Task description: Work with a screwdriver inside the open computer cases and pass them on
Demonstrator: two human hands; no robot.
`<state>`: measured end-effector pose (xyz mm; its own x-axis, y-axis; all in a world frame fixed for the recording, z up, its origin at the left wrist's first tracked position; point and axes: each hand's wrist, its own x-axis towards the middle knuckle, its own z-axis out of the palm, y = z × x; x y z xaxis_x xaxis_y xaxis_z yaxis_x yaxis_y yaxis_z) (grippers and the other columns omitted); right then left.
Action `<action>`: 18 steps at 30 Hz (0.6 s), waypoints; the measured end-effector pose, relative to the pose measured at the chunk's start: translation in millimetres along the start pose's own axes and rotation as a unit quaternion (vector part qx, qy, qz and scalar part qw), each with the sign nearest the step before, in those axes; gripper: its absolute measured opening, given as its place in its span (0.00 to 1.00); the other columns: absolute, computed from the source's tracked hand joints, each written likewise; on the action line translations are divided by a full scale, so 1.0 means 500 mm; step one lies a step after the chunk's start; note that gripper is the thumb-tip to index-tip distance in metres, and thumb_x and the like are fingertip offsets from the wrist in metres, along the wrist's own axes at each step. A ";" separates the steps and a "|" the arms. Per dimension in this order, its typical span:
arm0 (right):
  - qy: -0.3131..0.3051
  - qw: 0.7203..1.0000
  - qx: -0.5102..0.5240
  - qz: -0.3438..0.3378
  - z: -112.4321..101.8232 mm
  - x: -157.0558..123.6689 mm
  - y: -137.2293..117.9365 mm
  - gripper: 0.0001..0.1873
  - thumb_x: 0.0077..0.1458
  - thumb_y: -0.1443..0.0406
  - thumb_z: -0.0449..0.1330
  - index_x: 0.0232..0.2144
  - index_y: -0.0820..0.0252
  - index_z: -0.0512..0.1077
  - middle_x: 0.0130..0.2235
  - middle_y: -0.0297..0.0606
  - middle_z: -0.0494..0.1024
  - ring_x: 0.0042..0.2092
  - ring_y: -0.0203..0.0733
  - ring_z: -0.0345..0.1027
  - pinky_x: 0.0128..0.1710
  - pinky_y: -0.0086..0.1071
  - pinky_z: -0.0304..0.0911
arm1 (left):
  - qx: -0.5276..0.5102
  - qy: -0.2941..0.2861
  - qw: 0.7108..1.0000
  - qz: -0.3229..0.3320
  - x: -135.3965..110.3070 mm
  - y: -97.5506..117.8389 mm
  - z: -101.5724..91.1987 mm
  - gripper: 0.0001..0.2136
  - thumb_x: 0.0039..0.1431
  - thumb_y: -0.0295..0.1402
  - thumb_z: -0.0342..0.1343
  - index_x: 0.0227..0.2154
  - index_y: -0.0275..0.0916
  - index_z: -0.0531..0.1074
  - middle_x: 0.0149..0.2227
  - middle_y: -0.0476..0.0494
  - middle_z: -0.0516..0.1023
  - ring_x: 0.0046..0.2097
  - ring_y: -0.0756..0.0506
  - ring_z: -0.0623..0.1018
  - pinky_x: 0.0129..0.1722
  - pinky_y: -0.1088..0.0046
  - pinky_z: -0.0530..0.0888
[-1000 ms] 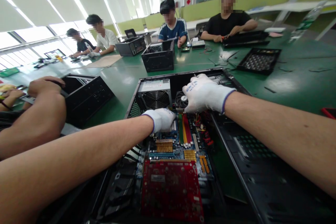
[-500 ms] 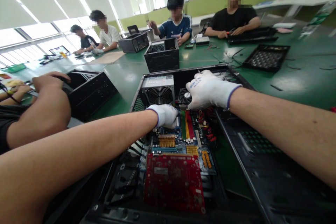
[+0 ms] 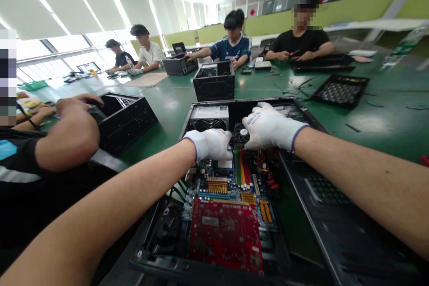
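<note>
An open black computer case (image 3: 303,214) lies in front of me. My right hand (image 3: 270,127), in a white glove, grips a small black cooling fan (image 3: 241,133) near the far end of the case. My left hand (image 3: 212,144), gloved too, is closed, its fingertips against the fan's left side. Below them lies a blue motherboard (image 3: 234,195) with green, yellow and red memory slots (image 3: 243,167) and a pale square (image 3: 225,163) by the left fingers. A red expansion card (image 3: 226,234) covers its near part. A silver power supply (image 3: 209,118) fills the far left corner.
On the green table (image 3: 170,87) stand another black case (image 3: 129,120), with a co-worker's arm over it, and a further case (image 3: 214,82) ahead. A black panel (image 3: 341,90) and cables lie right. Several people sit across the table.
My left hand has shifted up from the motherboard towards the fan, uncovering the pale square. The view has tilted upward. Across the table, a person's arm now reaches to a grey case.
</note>
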<state>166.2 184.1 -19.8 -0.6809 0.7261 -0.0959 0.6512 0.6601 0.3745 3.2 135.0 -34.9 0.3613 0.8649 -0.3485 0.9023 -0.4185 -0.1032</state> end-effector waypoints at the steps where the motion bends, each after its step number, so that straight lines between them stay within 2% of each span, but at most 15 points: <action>1: 0.000 1.000 0.000 -0.008 -0.005 -0.004 -0.006 0.28 0.47 0.42 0.60 0.36 0.58 0.79 0.37 0.50 0.82 0.46 0.59 0.73 0.52 0.51 0.58 | -0.019 0.028 0.999 -0.003 -0.015 -0.004 -0.007 0.24 0.60 0.48 0.53 0.51 0.34 0.68 0.51 0.31 0.78 0.50 0.35 0.80 0.48 0.62 0.76; 5: -0.018 0.996 0.043 -0.072 -0.019 -0.018 -0.042 0.36 0.48 0.37 0.56 0.39 0.61 0.79 0.39 0.50 0.81 0.45 0.57 0.74 0.48 0.46 0.62 | -0.140 0.131 0.981 -0.010 -0.084 -0.015 -0.026 0.18 0.64 0.46 0.48 0.46 0.36 0.67 0.44 0.35 0.79 0.44 0.38 0.80 0.45 0.63 0.75; 9: -0.052 0.987 0.075 -0.131 -0.014 -0.020 -0.066 0.38 0.46 0.36 0.59 0.46 0.60 0.78 0.43 0.49 0.81 0.46 0.56 0.74 0.46 0.43 0.65 | -0.199 0.178 0.964 -0.003 -0.154 -0.013 -0.026 0.11 0.65 0.39 0.46 0.45 0.39 0.65 0.43 0.40 0.78 0.42 0.42 0.78 0.45 0.64 0.73; 12: -0.042 0.984 0.108 -0.132 -0.018 -0.020 -0.054 0.36 0.50 0.40 0.59 0.49 0.60 0.76 0.47 0.50 0.80 0.49 0.56 0.73 0.48 0.42 0.65 | -0.214 0.164 0.963 0.019 -0.212 0.004 -0.020 0.09 0.67 0.38 0.45 0.43 0.41 0.65 0.43 0.42 0.77 0.42 0.43 0.77 0.46 0.66 0.73; 14: -0.012 0.985 0.130 -0.114 -0.033 -0.025 -0.032 0.35 0.54 0.43 0.58 0.53 0.61 0.75 0.50 0.51 0.79 0.53 0.55 0.72 0.50 0.41 0.64 | -0.212 0.139 0.967 0.028 -0.258 0.025 -0.013 0.08 0.67 0.37 0.45 0.42 0.42 0.65 0.42 0.45 0.77 0.43 0.45 0.77 0.46 0.67 0.73; 18: 0.073 0.990 0.118 -0.025 -0.067 -0.064 0.028 0.34 0.61 0.45 0.52 0.57 0.64 0.71 0.54 0.55 0.77 0.55 0.57 0.70 0.53 0.44 0.63 | -0.190 0.126 0.974 0.011 -0.352 0.075 0.016 0.09 0.66 0.43 0.49 0.43 0.46 0.67 0.43 0.47 0.78 0.41 0.45 0.78 0.43 0.68 0.74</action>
<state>185.8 163.5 19.4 -0.7441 0.6673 0.0311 0.6639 0.7336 0.1451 -28.3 -35.0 15.1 0.3847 0.9173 -0.1031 0.8984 -0.3465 0.2699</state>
